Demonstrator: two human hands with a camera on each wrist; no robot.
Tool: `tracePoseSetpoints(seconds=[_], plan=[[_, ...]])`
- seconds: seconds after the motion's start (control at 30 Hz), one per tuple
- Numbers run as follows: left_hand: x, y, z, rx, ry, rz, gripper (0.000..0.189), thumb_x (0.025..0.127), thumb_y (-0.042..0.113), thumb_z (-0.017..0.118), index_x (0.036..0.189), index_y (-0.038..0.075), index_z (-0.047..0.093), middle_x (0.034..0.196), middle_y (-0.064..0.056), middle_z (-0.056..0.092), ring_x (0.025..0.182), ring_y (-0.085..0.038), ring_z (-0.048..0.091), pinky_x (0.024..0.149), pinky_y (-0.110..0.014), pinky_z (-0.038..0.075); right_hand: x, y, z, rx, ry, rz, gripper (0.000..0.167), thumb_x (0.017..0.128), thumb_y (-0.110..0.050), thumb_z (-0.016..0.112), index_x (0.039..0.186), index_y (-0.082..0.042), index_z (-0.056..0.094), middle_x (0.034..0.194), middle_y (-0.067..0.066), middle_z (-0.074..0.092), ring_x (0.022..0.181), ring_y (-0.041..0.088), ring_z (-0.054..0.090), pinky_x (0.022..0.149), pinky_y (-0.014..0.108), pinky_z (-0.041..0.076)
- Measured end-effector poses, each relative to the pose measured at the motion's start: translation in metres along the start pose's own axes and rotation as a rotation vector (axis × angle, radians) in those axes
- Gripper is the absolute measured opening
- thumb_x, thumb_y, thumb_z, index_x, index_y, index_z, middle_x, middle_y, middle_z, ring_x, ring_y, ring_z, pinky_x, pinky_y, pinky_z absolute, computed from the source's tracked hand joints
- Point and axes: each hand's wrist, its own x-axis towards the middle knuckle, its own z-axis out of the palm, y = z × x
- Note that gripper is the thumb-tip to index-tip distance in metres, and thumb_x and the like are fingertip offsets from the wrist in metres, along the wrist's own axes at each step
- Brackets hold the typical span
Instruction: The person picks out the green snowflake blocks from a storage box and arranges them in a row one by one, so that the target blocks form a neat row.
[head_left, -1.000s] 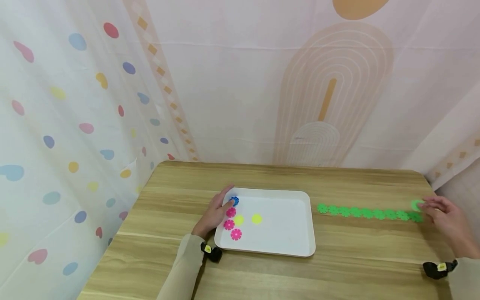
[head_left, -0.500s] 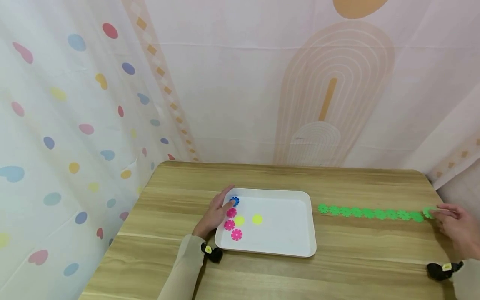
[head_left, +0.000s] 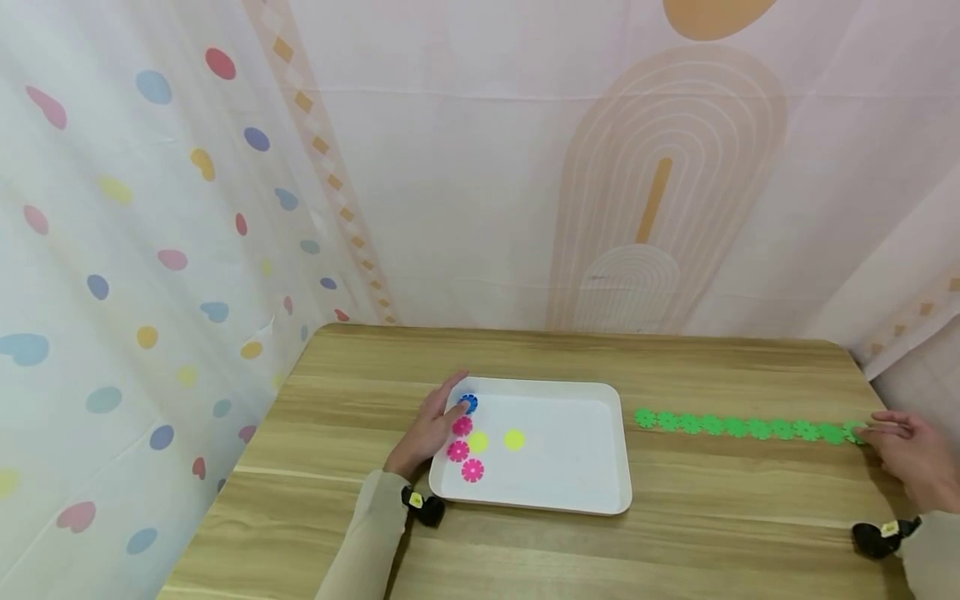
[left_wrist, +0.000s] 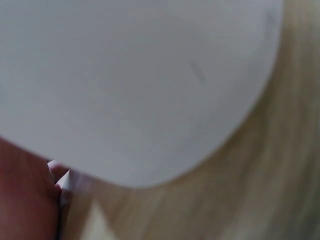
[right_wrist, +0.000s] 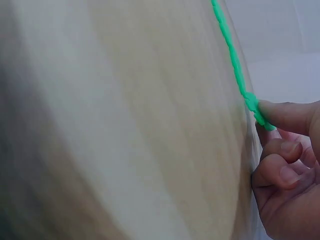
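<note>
My right hand (head_left: 915, 457) pinches a green snowflake disc (head_left: 851, 430) between thumb and finger. That disc lies at the right end of a straight row of green snowflake discs (head_left: 737, 427) on the table. In the right wrist view the thumb sits on the pinched disc, the other fingers curled below. My left hand (head_left: 427, 427) grips the left side of a white tray (head_left: 566, 475), its thumb over the rim against a blue snowflake disc (head_left: 471, 401). The left wrist view shows mostly the tray, with part of the hand at the lower left.
Three pink snowflake discs (head_left: 472, 471) lie along the tray's left side. Two yellow discs (head_left: 514, 439) lie beside them. The wooden table (head_left: 600, 554) ends at a patterned curtain (head_left: 480, 208) behind and to the left.
My right hand has moved right and slightly down, bringing the green disc from above the row's end to lie against its last disc. The left hand and tray stay put.
</note>
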Motion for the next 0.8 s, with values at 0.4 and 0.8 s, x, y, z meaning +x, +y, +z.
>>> tracePoseSetpoints(seconds=[0.4, 0.8], plan=[[0.000, 0.002, -0.001, 0.003, -0.003, 0.016, 0.053, 0.104, 0.026, 0.048, 0.156, 0.025, 0.032, 0.161, -0.010, 0.027, 0.149, -0.038, 0.016, 0.118, -0.065, 0.010, -0.002, -0.008, -0.001, -0.068, 0.002, 0.042, 0.044, 0.093, -0.012, 0.059, 0.124, 0.015, 0.045, 0.073, -0.030, 0.041, 0.062, -0.007, 0.042, 0.053, 0.020, 0.043], [0.000, -0.001, -0.001, 0.019, 0.002, 0.043, 0.054, 0.104, 0.025, 0.049, 0.156, 0.021, 0.032, 0.162, -0.011, 0.027, 0.149, -0.039, 0.017, 0.118, -0.065, 0.011, -0.002, -0.008, 0.000, -0.103, 0.018, 0.004, 0.043, 0.092, -0.011, 0.059, 0.122, 0.017, 0.046, 0.071, -0.020, 0.048, 0.059, -0.008, 0.041, 0.051, 0.019, 0.041]])
